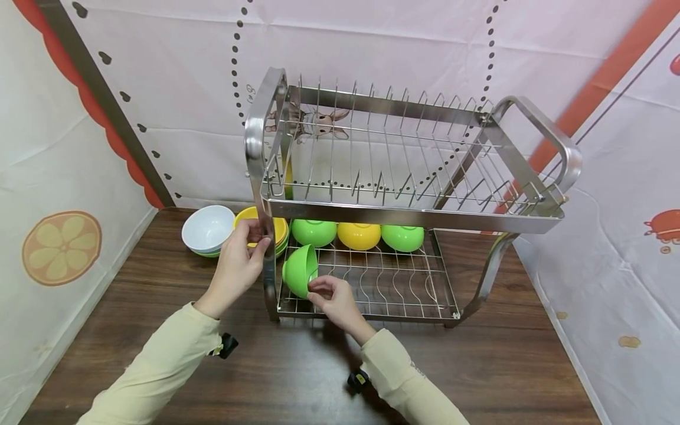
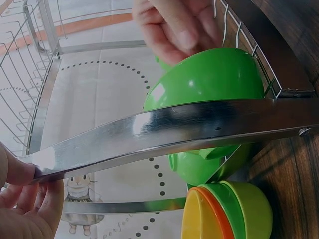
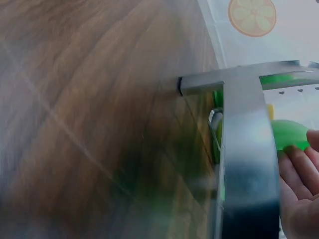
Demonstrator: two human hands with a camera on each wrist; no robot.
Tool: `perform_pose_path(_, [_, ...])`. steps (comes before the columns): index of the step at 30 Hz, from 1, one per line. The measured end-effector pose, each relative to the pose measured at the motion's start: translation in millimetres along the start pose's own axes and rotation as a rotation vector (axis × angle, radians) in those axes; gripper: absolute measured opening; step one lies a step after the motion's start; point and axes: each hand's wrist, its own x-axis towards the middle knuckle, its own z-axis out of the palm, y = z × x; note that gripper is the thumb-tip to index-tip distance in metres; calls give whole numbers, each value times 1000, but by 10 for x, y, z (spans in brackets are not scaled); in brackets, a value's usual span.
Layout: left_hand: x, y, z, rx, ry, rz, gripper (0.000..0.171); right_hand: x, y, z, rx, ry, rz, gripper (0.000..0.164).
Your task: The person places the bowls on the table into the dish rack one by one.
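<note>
A two-tier metal dish rack (image 1: 366, 213) stands on the wooden table. My left hand (image 1: 240, 262) grips its left front post, thumb on one side and fingers on the other, as the left wrist view shows. On the lower tier a green bowl (image 1: 298, 271) is tipped on its side at the left end, its mouth facing right. With thumb and fingers, my right hand (image 1: 340, 304) pinches the rim of that bowl. Behind it on the same tier sit a green bowl (image 1: 314, 232), a yellow bowl (image 1: 359, 235) and another green bowl (image 1: 402, 237), all upside down.
Left of the rack stand nested bowls, a white one (image 1: 209, 227) on top of one stack and a yellow one (image 1: 281, 230) on the other. The upper tier (image 1: 414, 218) with its wire dividers overhangs the lower one. Printed cloth (image 1: 175, 71) hangs behind and at both sides.
</note>
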Motion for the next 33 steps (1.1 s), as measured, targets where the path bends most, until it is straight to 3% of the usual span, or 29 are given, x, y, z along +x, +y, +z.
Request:
perform_pose_path(5, [3, -4, 0, 4, -5, 5, 24, -53, -126, -260, -56, -11, -107, 31])
perform_pose_path(8, [5, -3, -1, 9, -9, 0, 24, -87, -178, -491, -105, 29, -226, 34])
perform_pose_path(14, [11, 11, -4, 16, -19, -5, 23, -235, -213, -1087, -221, 203, -479, 41])
perform_pose_path(19, [9, 19, -11, 22, -29, -4, 23, -494, -430, -1601, -300, 391, -589, 44])
perform_pose_path(22, [8, 19, -24, 22, -35, -12, 22, -657, -517, -1858, -339, 498, -595, 42])
perform_pose_path(27, [9, 17, -43, 50, -41, -9, 21, -848, -384, -2205, -436, 706, -461, 32])
perform_pose_path(30, [12, 14, -44, 65, -44, -5, 20, -876, -223, -2301, -448, 830, -389, 31])
perform_pose_path(33, [17, 15, -43, 64, -48, -4, 19, -862, -70, -2323, -437, 899, -318, 34])
